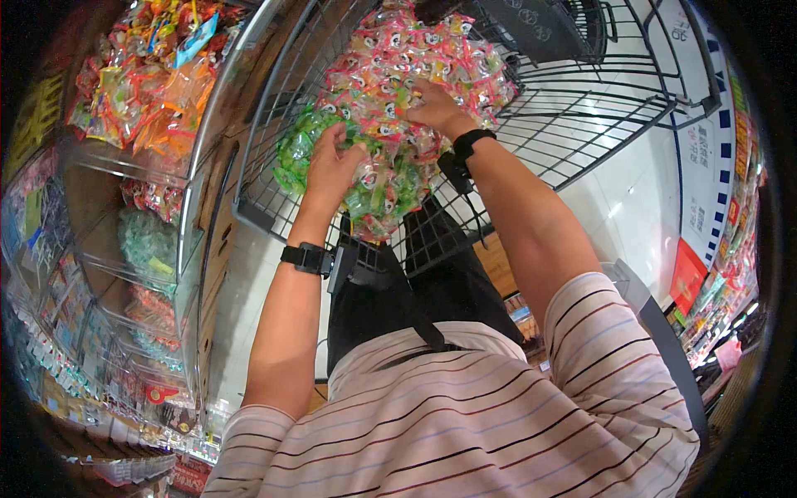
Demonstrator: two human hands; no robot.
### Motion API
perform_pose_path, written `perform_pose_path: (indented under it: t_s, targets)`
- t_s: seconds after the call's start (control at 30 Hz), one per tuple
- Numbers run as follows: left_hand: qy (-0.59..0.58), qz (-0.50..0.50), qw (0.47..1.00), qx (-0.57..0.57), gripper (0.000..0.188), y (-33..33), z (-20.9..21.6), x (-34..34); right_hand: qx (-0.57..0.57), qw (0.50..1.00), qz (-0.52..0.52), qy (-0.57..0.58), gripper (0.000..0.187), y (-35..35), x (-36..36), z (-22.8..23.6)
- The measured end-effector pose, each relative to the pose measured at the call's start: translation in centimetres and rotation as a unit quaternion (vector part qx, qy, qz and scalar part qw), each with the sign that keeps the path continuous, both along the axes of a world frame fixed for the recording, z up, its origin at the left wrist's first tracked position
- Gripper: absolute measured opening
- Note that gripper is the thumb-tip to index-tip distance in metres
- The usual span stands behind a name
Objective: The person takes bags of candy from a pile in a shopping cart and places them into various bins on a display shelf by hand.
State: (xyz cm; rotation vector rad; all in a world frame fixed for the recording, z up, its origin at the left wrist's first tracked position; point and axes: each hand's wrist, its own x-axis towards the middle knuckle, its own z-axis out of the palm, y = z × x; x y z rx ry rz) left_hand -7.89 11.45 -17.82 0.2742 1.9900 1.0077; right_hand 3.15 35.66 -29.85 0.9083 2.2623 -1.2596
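Observation:
A heap of small clear packets lies in a dark wire shopping cart in front of me. Pink-and-red packets make up most of the heap, and green packets lie at its near left side. My left hand is over the green packets, thumb and fingers apart, with nothing clearly held. Above the pink packets, my right hand is bent inward with thumb and fingers spread. Its fingertips are at the packets; contact is hard to make out. Each wrist wears a black strap with a small device.
Left of the cart stands a shelf with clear-edged bins, holding colourful bagged goods. A black folded seat panel is at the cart's far end. Pale tiled floor shows through the wires, and more stocked shelves line the right.

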Motion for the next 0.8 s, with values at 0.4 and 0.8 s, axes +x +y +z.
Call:
perform_pose_path:
  t_s: [0.4, 0.8]
  targets:
    - [-0.175, 0.125, 0.976, 0.025, 0.046, 1.0, -0.4, 3.7, 0.079, 0.988, 0.096, -0.091, 0.091, -2.1, -1.0, 0.3]
    - [-0.202, 0.099, 0.974, -0.012, 0.045, 1.5, -0.4, 4.1, 0.128, 0.992, 0.000, 0.001, 0.084, -2.7, 1.8, -4.2]
